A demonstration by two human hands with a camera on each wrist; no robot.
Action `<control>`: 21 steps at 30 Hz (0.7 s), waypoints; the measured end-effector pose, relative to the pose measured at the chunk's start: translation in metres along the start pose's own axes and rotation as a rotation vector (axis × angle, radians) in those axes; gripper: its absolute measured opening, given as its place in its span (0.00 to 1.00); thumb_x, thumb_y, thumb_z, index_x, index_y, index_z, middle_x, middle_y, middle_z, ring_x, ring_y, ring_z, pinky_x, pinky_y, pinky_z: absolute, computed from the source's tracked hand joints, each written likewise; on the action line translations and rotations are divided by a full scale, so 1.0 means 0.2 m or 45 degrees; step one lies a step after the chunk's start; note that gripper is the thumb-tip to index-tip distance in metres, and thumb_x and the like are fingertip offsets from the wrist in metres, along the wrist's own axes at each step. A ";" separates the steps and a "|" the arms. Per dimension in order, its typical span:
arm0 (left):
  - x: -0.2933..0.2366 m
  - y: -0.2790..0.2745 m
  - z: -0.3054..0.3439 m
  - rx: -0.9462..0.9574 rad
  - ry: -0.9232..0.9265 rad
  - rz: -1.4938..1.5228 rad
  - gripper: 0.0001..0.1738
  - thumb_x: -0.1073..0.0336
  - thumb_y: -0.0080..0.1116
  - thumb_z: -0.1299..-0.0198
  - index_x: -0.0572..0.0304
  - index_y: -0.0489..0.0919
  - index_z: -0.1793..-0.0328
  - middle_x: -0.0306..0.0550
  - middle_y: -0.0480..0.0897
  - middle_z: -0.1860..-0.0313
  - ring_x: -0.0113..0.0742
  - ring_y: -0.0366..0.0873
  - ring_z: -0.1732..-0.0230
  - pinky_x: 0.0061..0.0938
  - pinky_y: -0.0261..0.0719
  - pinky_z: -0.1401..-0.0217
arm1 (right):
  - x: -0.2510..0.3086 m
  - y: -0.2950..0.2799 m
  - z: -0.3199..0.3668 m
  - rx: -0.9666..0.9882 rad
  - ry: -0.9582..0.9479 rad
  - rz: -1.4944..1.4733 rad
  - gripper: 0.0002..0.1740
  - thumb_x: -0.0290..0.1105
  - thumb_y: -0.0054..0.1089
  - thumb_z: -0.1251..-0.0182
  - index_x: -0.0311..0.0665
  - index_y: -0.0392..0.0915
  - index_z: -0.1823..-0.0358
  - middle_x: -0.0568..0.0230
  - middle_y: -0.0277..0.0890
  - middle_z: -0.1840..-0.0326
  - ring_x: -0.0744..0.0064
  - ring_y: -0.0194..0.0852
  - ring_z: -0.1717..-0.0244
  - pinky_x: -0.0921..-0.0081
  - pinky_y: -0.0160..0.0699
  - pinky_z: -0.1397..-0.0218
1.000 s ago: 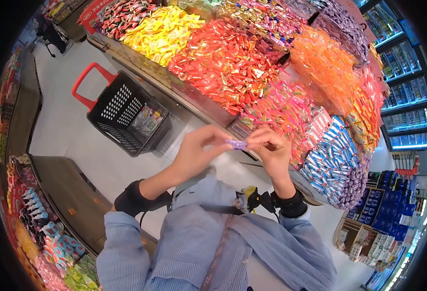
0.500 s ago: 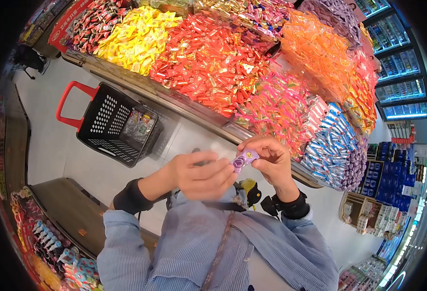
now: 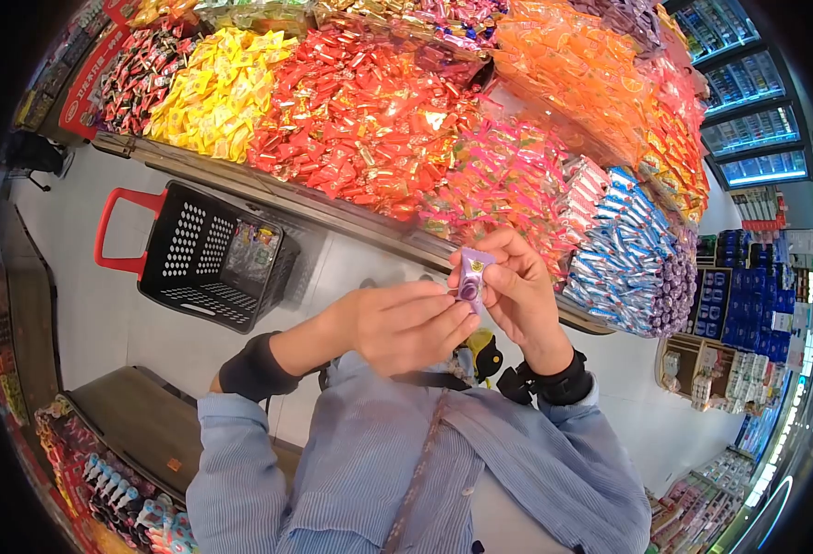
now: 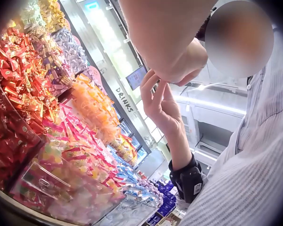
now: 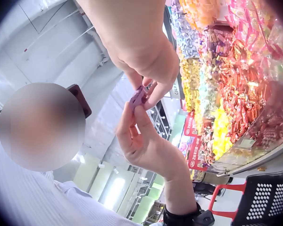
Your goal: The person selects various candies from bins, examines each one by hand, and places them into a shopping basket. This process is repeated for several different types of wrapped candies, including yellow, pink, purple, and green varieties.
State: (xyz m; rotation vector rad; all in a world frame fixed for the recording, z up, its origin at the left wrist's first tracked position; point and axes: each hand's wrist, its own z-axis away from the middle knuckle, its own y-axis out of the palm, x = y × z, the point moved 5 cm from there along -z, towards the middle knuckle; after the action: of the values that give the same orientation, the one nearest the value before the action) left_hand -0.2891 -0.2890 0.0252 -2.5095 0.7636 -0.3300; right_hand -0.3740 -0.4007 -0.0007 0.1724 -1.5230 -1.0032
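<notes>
A small purple-wrapped candy point(image 3: 472, 275) with a printed front is held up before the person's body. My right hand point(image 3: 523, 294) pinches it between thumb and fingers near its upper part. My left hand point(image 3: 405, 325) meets it from the other side, and in the right wrist view the thumb and forefinger of the left hand point(image 5: 146, 143) grip one end of the candy point(image 5: 138, 98). Seen from the left wrist, the candy is hidden behind the hands, with the right hand point(image 4: 161, 106) reaching up from below.
Beyond the hands stands a candy counter with heaps of red candies point(image 3: 351, 120), yellow candies point(image 3: 217, 97) and blue-and-white candies point(image 3: 624, 254). A black shopping basket point(image 3: 208, 254) with a red handle is on the floor at left, holding a clear bag. A brown ledge point(image 3: 139, 425) lies at lower left.
The candy has turned from lying sideways to standing nearly upright, its printed front toward the head camera. The left hand has swung its back into view. The counter and basket have shifted left in the view.
</notes>
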 end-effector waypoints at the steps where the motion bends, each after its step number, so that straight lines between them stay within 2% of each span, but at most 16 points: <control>1: 0.00 0.01 -0.01 0.011 0.003 -0.002 0.12 0.69 0.60 0.57 0.54 0.80 0.62 0.38 0.77 0.59 0.31 0.72 0.59 0.25 0.74 0.54 | 0.02 -0.01 0.00 -0.032 0.019 0.028 0.11 0.24 0.51 0.41 0.31 0.67 0.57 0.49 0.73 0.56 0.63 0.76 0.58 0.72 0.79 0.58; 8: -0.03 0.14 -0.12 0.024 0.069 0.025 0.11 0.70 0.59 0.58 0.56 0.81 0.64 0.38 0.78 0.61 0.31 0.72 0.61 0.24 0.76 0.56 | 0.13 -0.14 0.05 -0.013 0.054 0.075 0.04 0.22 0.50 0.41 0.31 0.68 0.64 0.46 0.72 0.56 0.62 0.76 0.59 0.73 0.81 0.61; 21: -0.13 0.43 -0.26 -0.029 0.256 0.097 0.11 0.72 0.59 0.62 0.62 0.81 0.67 0.42 0.78 0.66 0.31 0.72 0.69 0.26 0.77 0.56 | 0.32 -0.42 0.20 -0.055 0.102 0.131 0.01 0.20 0.51 0.42 0.30 0.70 0.71 0.50 0.71 0.57 0.61 0.76 0.60 0.71 0.82 0.60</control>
State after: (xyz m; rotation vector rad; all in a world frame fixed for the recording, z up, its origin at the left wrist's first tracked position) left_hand -0.3677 -0.3566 0.0233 -2.4856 0.9433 -0.5555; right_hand -0.4606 -0.4736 -0.0049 0.1013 -1.4223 -0.9362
